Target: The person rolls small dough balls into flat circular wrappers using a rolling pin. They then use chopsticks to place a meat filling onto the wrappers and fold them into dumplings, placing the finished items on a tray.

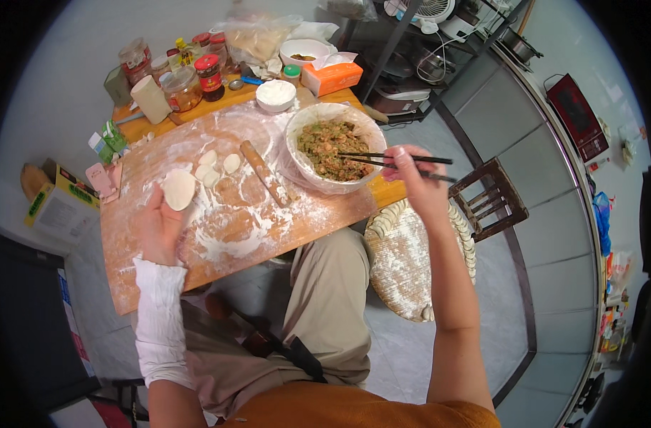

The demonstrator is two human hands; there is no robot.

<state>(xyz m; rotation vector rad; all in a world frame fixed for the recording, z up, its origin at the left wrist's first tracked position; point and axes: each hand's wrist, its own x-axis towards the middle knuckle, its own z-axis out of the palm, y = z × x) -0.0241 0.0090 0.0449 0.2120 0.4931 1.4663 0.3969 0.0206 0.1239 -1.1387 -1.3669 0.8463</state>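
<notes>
On my left hand [164,222], over the left part of the floured wooden board [143,267], rests a round dough wrapper [179,189]. My right hand [415,176] grips black chopsticks [432,159], whose tips reach into the minced filling [331,140] in a large white bowl [296,171]. Several small flattened dough pieces [231,163] lie on the board between my left hand and a wooden rolling pin [265,174]. A small bowl of white flour [275,95] stands behind the large bowl. Right of my knee, a round woven tray [400,267] bears dumplings [467,241] along its rim.
Jars [209,77], an orange tissue box [332,78] and a white bowl [304,51] crowd the table's back. A pink phone-like object [101,181] stands at the board's left edge. A wooden chair [489,200] is beyond the tray, and a metal shelf rack [392,48] stands behind.
</notes>
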